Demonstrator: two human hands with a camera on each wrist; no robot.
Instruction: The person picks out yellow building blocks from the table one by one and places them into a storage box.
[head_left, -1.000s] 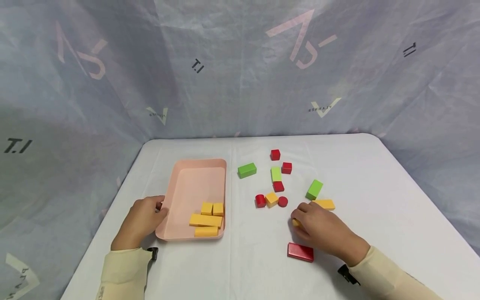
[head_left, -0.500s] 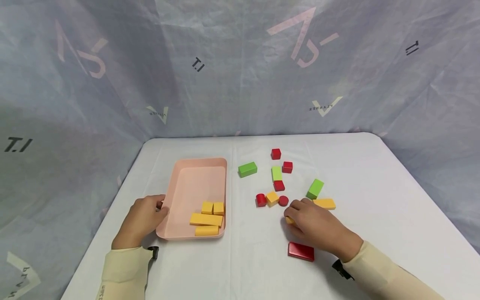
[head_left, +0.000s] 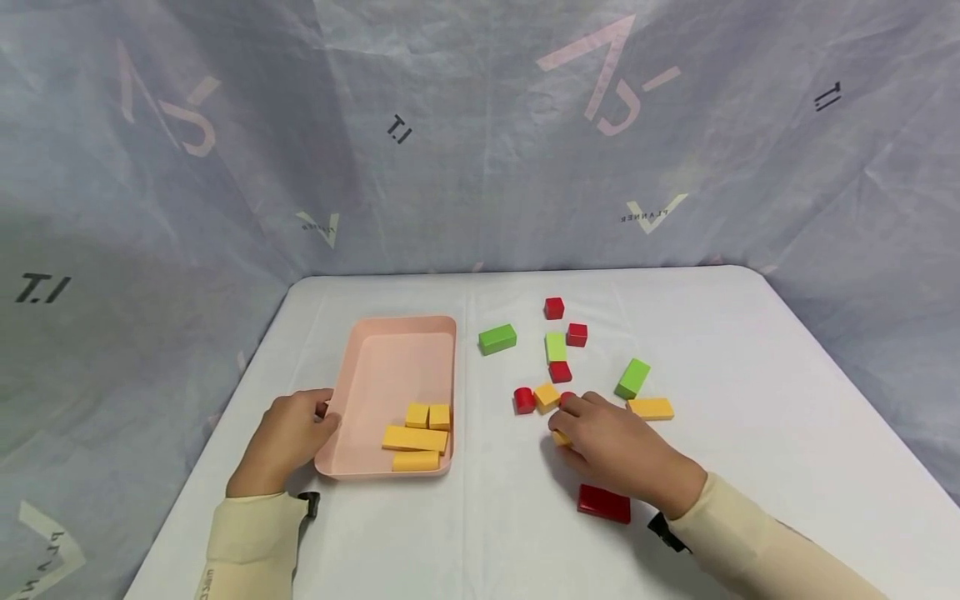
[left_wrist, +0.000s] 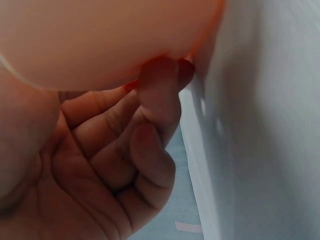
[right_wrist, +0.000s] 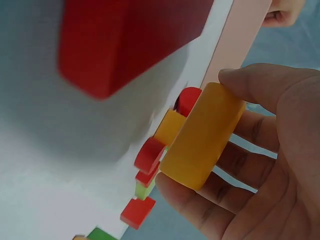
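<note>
In the head view, my left hand (head_left: 288,437) grips the left edge of a pink plastic tray (head_left: 390,367) near its front corner. Curled fingertips reach the tray's outer wall (left_wrist: 110,40) in the left wrist view. My right hand (head_left: 622,450) pinches a yellow half-round block (right_wrist: 202,135) between thumb and fingers, over the table right of the tray. From the head, most of that block is covered by the hand. A red disc (head_left: 567,399), a yellow cube (head_left: 547,397) and a red cylinder (head_left: 524,401) lie just beyond the right hand.
Several yellow blocks (head_left: 415,438) lie in the tray's front right part. A red rectangular block (head_left: 603,504) lies in front of the right hand. Green blocks (head_left: 497,339) and red cubes (head_left: 554,308) are scattered farther back. A flat yellow block (head_left: 651,408) lies on the right.
My right hand has moved left with the yellow half-round block, and now partly covers the red disc. The left hand has stayed on the tray's edge.
</note>
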